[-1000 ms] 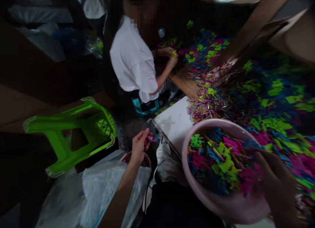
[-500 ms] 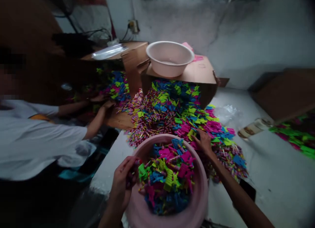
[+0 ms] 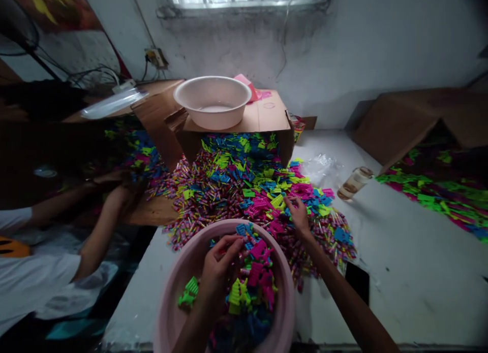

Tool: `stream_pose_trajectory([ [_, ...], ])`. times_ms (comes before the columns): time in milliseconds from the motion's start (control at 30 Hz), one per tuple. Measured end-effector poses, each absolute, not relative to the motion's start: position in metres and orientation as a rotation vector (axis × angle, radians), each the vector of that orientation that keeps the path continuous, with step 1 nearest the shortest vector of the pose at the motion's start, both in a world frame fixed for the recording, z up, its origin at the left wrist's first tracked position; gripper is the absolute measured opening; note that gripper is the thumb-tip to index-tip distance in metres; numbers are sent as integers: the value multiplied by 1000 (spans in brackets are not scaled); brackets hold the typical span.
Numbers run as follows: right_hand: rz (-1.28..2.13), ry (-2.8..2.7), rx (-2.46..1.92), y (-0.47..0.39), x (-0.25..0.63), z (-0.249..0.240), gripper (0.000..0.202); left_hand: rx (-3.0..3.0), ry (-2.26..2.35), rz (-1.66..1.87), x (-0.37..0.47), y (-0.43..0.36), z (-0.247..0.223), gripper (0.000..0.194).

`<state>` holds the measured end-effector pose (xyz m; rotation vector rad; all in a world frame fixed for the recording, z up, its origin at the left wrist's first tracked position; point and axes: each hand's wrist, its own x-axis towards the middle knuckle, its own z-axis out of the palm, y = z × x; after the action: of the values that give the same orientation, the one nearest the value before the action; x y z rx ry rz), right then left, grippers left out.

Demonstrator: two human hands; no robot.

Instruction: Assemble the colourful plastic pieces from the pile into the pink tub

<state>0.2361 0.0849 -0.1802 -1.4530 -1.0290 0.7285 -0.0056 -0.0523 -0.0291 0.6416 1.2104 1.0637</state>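
Observation:
A pink basin (image 3: 168, 297) stands at the table's front edge, holding several blue, pink and yellow-green toothed plastic pieces with small striped sticks among them. Over it, my left hand (image 3: 219, 266) is closed in a pinch, apparently on small striped sticks mostly hidden by the fingers. My right hand (image 3: 299, 216) reaches into the heap behind the basin, thumb and fingertips at a yellow-green plastic piece (image 3: 277, 201), which it appears to pinch. Striped sticks (image 3: 206, 200) make up the heap's left side; coloured plastic pieces (image 3: 263, 208) lie at its middle and right.
Behind the heap, a pale basin (image 3: 213, 114) rests on a cardboard box (image 3: 267, 117). To the right are a bottle (image 3: 354, 183), clear plastic (image 3: 322, 167), a dark phone (image 3: 357, 282) and another open box (image 3: 404, 119). A co-worker's arms (image 3: 101, 226) work at left.
The view has swung right. My left hand has moved from the basin's left rim to over its contents. My right hand stays at the heap, now at a yellow-green piece.

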Motion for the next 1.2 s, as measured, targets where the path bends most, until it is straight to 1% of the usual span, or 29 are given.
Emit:
stream_pose_trajectory([
  [200, 857, -620, -1380, 76, 228, -167, 54, 657, 1248, 1082, -10, -71, -29, 40],
  [367, 1088, -529, -1184, 32, 195, -124, 52, 815, 1315, 1065, -19, -81, -17, 52],
  [467, 1304, -540, -991, -9, 170, -89, 50, 960, 1348, 1083, -20, -83, -9, 44],
  [533, 1482, -557, -842, -34, 156, -69, 43, 1037, 1365, 1110, -19, -85, -5, 38],
  [633, 1639, -556, -785, -62, 140, -49, 32, 1108, 1408, 1158, -17, -87, 2, 33],
  [733, 1672, -559, -838, -78, 132, -41, 34, 1195, 1468, 1203, -17, -90, 7, 26],
  [800, 1629, -608, -900, -83, 131, -40, 36, 1235, 1473, 1206, -19, -92, 10, 22],
  [967, 1525, -856, -1064, -86, 140, -40, 34, 1248, 1445, 1168, -22, -96, 10, 20],
  [1067, 1501, -883, -1082, -88, 144, -43, 34, 1270, 1429, 1172, -20, -95, 9, 19],
  [1133, 1528, -867, -1059, -89, 147, -46, 37, 1279, 1425, 1182, -17, -94, 9, 18],
  [1200, 1625, -821, -1006, -89, 150, -46, 42, 1284, 1431, 1208, -14, -95, 11, 17],
])
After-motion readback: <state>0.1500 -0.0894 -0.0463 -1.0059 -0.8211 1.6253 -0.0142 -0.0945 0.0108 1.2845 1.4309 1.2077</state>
